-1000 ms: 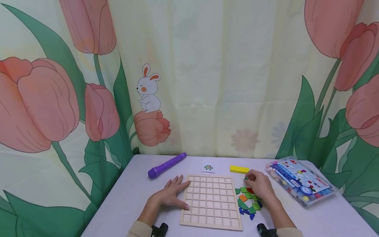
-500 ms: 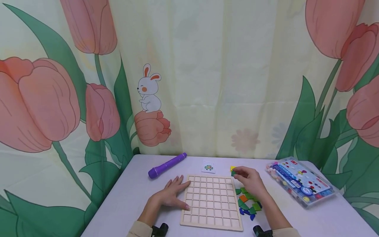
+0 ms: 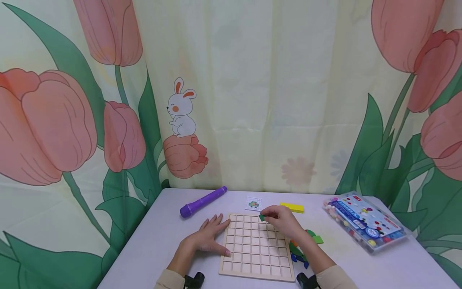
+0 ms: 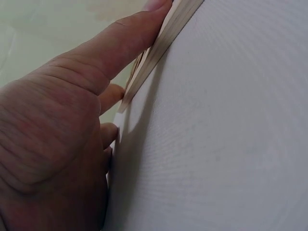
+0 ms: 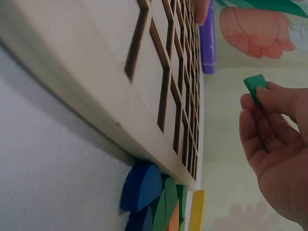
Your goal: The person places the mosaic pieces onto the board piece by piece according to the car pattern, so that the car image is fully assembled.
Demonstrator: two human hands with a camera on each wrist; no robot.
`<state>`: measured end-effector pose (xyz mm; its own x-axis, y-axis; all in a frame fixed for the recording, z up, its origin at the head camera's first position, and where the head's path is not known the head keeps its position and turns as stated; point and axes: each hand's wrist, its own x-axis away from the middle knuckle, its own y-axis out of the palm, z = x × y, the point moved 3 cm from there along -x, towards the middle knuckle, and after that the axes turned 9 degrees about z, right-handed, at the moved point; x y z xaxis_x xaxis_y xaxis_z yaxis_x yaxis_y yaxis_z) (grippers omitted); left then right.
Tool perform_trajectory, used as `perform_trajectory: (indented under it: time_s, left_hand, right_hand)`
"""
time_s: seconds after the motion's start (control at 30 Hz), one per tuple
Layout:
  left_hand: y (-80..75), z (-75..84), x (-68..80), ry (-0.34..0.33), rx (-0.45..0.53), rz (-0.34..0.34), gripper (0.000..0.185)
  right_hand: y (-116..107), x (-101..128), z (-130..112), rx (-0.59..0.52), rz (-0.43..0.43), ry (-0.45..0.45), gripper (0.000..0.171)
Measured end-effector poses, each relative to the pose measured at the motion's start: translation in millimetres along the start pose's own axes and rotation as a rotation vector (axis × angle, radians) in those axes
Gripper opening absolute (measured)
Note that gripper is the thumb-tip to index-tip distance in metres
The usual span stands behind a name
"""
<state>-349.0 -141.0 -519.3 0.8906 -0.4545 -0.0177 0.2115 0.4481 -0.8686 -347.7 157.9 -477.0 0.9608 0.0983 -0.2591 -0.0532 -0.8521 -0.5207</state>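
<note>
Desk: we work on a pale lilac desk (image 3: pixel 151 245), cleared at its left edge.
Board: our pale wooden grid board (image 3: pixel 257 245) lies flat near the desk's front edge, every cell unfilled.
Left hand: our left hand (image 3: pixel 208 237) rests flat, fingers straight, against the board's left edge; we should keep that bracing firm.
Right hand: our right hand (image 3: pixel 281 220) pinches a small dark green wooden tile (image 3: pixel 261 217) above the board's far edge; lower it level, square to one cell.
</note>
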Motion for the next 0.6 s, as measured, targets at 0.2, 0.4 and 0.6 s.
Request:
perform_trajectory:
  time_s: [0.2,0.4,0.6]
  left_hand:
    - [0.8,-2.0,-0.5,-0.012,0.001,-0.006,0.115]
    - [1.1,-5.3,0.0,-0.014,0.014,-0.01,0.114]
    - [-2.9,-4.4,1.6,0.005,0.038,-0.008,0.113]
  right_hand:
    - [13.2,-10.7,-6.1,0.011,-0.126,-0.056,0.023]
    - [22.5,-18.3,-3.9,0.035,-0.217,-0.118,0.019]
    - [31.4,-21.9,-8.4,0.048,-0.315,-0.112,0.015]
